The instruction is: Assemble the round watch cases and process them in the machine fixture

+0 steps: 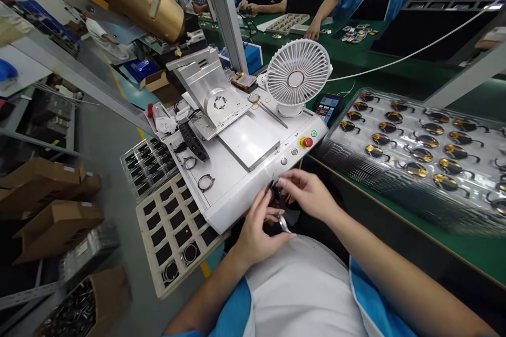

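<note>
Left hand is clamping a ring at the machine's five o'clock, apparently steadying it; right hand is hovering at its two o'clock, grip unclear. Tray is lying at eight o'clock, presumably keeping parts sorted.

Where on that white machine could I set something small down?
Probably atop the white machine, between the loose black ring and the flat metal plate; the plate's near end looks bare too. It's crowded around the black strip at the left edge, and on the clear tray of parts.
</note>
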The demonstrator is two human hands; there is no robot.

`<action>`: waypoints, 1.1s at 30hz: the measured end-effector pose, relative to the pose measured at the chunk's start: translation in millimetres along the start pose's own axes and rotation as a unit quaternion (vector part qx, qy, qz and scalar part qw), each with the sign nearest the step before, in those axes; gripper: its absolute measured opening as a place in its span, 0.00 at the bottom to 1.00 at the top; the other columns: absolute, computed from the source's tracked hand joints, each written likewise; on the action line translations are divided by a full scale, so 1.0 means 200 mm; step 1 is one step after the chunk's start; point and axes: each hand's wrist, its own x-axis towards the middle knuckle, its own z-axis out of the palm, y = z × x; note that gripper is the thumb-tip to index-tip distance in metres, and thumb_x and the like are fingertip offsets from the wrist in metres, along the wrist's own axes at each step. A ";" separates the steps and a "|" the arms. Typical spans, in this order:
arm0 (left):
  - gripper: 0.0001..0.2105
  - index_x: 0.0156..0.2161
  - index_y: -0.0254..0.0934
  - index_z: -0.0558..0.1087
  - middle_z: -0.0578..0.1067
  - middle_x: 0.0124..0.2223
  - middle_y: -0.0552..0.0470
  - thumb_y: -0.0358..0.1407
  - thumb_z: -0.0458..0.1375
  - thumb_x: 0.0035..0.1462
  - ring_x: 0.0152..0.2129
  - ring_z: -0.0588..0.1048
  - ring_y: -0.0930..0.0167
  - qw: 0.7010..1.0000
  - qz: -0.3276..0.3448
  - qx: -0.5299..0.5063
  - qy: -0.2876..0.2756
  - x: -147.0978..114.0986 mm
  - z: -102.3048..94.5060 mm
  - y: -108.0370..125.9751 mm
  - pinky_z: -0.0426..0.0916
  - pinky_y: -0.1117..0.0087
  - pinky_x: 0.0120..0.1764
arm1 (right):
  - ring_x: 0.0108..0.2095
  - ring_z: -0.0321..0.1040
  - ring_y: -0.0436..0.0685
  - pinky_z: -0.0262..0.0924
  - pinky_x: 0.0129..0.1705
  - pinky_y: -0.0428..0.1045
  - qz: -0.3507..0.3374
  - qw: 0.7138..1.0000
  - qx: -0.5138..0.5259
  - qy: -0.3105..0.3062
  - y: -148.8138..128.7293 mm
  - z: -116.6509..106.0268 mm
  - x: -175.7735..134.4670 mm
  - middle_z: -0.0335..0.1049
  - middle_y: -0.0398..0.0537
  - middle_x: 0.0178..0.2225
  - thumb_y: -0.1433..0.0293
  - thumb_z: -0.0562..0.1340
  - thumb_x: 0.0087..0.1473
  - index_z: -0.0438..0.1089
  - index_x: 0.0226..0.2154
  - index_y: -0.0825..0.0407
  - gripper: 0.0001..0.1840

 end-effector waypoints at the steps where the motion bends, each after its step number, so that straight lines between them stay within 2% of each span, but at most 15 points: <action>1: 0.46 0.70 0.43 0.63 0.50 0.76 0.34 0.32 0.75 0.46 0.50 0.80 0.53 1.000 0.001 0.020 -0.014 0.02 0.02 0.00 0.79 0.54 0.49 | 0.34 0.77 0.59 0.71 0.31 0.50 0.003 1.000 0.022 -0.016 0.02 0.02 -0.05 0.79 0.53 0.36 0.48 0.70 0.52 0.75 0.40 0.53 0.26; 3: 0.44 0.69 0.41 0.63 0.55 0.75 0.36 0.32 0.74 0.48 0.58 0.75 0.48 0.998 0.000 0.046 -0.038 0.05 0.05 0.01 0.75 0.50 0.56 | 0.39 0.78 0.62 0.74 0.36 0.53 0.012 0.998 0.058 -0.007 0.04 0.05 -0.11 0.80 0.54 0.40 0.49 0.72 0.51 0.76 0.47 0.53 0.29; 5: 0.43 0.69 0.40 0.64 0.59 0.73 0.37 0.33 0.73 0.48 0.65 0.68 0.45 0.997 0.002 0.056 -0.059 0.08 0.07 0.02 0.70 0.49 0.62 | 0.37 0.78 0.61 0.75 0.37 0.53 0.026 0.996 0.084 0.032 0.05 0.05 -0.12 0.80 0.53 0.38 0.50 0.73 0.50 0.76 0.45 0.52 0.28; 6: 0.42 0.68 0.40 0.65 0.60 0.73 0.37 0.32 0.73 0.48 0.65 0.67 0.45 0.996 0.004 0.054 -0.070 0.10 0.08 0.03 0.70 0.49 0.62 | 0.34 0.77 0.59 0.75 0.35 0.53 0.034 0.994 0.095 0.050 0.05 0.04 -0.12 0.79 0.52 0.36 0.51 0.73 0.49 0.76 0.43 0.53 0.26; 9: 0.41 0.67 0.42 0.67 0.56 0.74 0.34 0.32 0.74 0.47 0.54 0.78 0.49 0.994 0.014 0.029 -0.105 0.10 0.08 0.04 0.76 0.53 0.54 | 0.27 0.73 0.54 0.72 0.30 0.50 0.050 0.989 0.119 0.068 0.03 -0.01 -0.09 0.77 0.48 0.30 0.53 0.73 0.48 0.76 0.38 0.53 0.23; 11: 0.41 0.65 0.42 0.68 0.50 0.76 0.33 0.31 0.76 0.45 0.48 0.82 0.54 0.995 0.026 0.003 -0.097 0.10 0.06 0.04 0.79 0.56 0.48 | 0.24 0.70 0.53 0.71 0.29 0.49 0.050 0.990 0.118 0.052 0.01 -0.03 -0.08 0.75 0.45 0.26 0.54 0.73 0.48 0.77 0.39 0.52 0.22; 14: 0.40 0.63 0.43 0.69 0.44 0.77 0.32 0.29 0.76 0.44 0.47 0.83 0.56 0.996 0.035 -0.032 -0.071 0.08 0.04 0.01 0.80 0.58 0.47 | 0.22 0.69 0.53 0.70 0.27 0.50 0.045 0.995 0.089 0.027 -0.01 -0.05 -0.09 0.73 0.43 0.23 0.56 0.72 0.49 0.78 0.42 0.53 0.22; 17: 0.39 0.61 0.41 0.70 0.50 0.75 0.30 0.29 0.77 0.42 0.46 0.83 0.55 0.995 0.041 -0.019 -0.084 0.08 0.00 -0.01 0.79 0.56 0.48 | 0.21 0.69 0.53 0.68 0.26 0.49 0.045 0.997 0.053 0.018 -0.01 -0.07 -0.09 0.74 0.44 0.24 0.58 0.73 0.48 0.79 0.43 0.53 0.22; 20: 0.36 0.58 0.40 0.73 0.60 0.72 0.31 0.31 0.77 0.42 0.46 0.83 0.55 0.994 0.054 0.022 -0.094 0.08 -0.02 -0.02 0.79 0.56 0.48 | 0.23 0.72 0.55 0.69 0.27 0.50 0.061 0.998 0.033 -0.007 -0.01 -0.08 -0.09 0.76 0.46 0.25 0.60 0.73 0.46 0.80 0.38 0.52 0.17; 24: 0.31 0.57 0.40 0.74 0.66 0.69 0.33 0.33 0.75 0.47 0.49 0.81 0.55 0.986 0.080 0.097 -0.109 0.09 -0.03 -0.01 0.76 0.54 0.52 | 0.23 0.73 0.55 0.70 0.27 0.49 0.076 0.996 0.021 -0.038 -0.01 -0.11 -0.09 0.77 0.46 0.25 0.62 0.73 0.45 0.80 0.31 0.52 0.12; 28: 0.26 0.57 0.40 0.75 0.72 0.65 0.37 0.33 0.72 0.52 0.61 0.74 0.52 0.977 0.091 0.139 -0.132 0.12 -0.05 0.01 0.67 0.49 0.63 | 0.23 0.73 0.55 0.71 0.29 0.50 0.083 0.995 0.031 -0.050 0.00 -0.12 -0.11 0.76 0.46 0.25 0.59 0.75 0.44 0.79 0.31 0.53 0.16; 31: 0.26 0.57 0.41 0.76 0.73 0.64 0.38 0.32 0.72 0.52 0.62 0.72 0.52 0.978 0.085 0.127 -0.144 0.12 -0.06 0.01 0.66 0.49 0.64 | 0.22 0.71 0.53 0.69 0.27 0.49 0.083 0.995 0.051 -0.033 0.00 -0.11 -0.12 0.75 0.45 0.24 0.54 0.76 0.44 0.76 0.30 0.53 0.20; 33: 0.28 0.57 0.42 0.76 0.70 0.67 0.37 0.33 0.74 0.49 0.59 0.75 0.52 0.987 0.080 0.080 -0.118 0.12 -0.05 0.00 0.70 0.50 0.61 | 0.20 0.67 0.50 0.65 0.25 0.47 0.084 0.994 0.071 -0.022 -0.01 -0.10 -0.12 0.72 0.43 0.22 0.53 0.77 0.42 0.74 0.28 0.53 0.23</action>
